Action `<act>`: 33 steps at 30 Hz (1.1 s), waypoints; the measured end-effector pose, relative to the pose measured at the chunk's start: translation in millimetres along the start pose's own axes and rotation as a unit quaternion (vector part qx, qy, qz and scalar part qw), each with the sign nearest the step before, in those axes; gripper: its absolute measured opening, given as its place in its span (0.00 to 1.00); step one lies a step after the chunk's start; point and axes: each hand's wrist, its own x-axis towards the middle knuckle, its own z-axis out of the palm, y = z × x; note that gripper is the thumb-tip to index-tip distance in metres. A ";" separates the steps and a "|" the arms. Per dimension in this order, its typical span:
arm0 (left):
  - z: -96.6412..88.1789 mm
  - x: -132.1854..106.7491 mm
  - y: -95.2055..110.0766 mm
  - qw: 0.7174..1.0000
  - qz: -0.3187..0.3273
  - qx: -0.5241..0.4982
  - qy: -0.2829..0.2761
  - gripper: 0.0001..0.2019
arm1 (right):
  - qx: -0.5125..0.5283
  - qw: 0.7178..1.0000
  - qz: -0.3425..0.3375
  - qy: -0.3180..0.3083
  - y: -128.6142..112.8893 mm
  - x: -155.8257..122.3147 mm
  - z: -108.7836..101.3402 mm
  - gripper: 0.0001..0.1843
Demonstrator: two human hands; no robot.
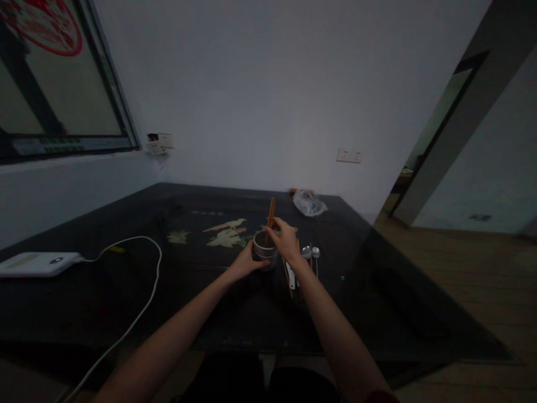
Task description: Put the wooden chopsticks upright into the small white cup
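My left hand (247, 261) is wrapped round the side of a round cup-like holder (265, 253) on the dark table. Above it, my right hand (284, 238) pinches wooden chopsticks (271, 212), held nearly upright with their lower ends inside the holder. Their exact number is hard to make out. Just right of the holder lie more chopsticks (300, 294), a white-handled utensil (291, 277) and two metal spoons (306, 252), partly covered by my right wrist and forearm.
A crumpled clear plastic bag (309, 204) lies at the table's back edge by the wall. On the left, a white power bank (39, 264) has a white cable (158, 268) looping over the front edge. A dark long object (409, 302) rests at the right.
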 end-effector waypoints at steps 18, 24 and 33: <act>-0.5 -4.0 5.3 1.000 -0.002 0.014 -0.008 0.42 | -0.045 0.996 0.015 -0.080 21.2 5.3 -5.8 0.20; 0.9 -3.3 6.4 1.000 -0.005 0.009 -0.008 0.41 | -0.007 0.991 -0.028 -0.127 24.9 4.0 -0.8 0.18; 0.9 -2.7 12.4 0.999 0.044 0.019 0.014 0.42 | 0.058 0.995 0.040 -0.070 31.5 2.4 -8.3 0.22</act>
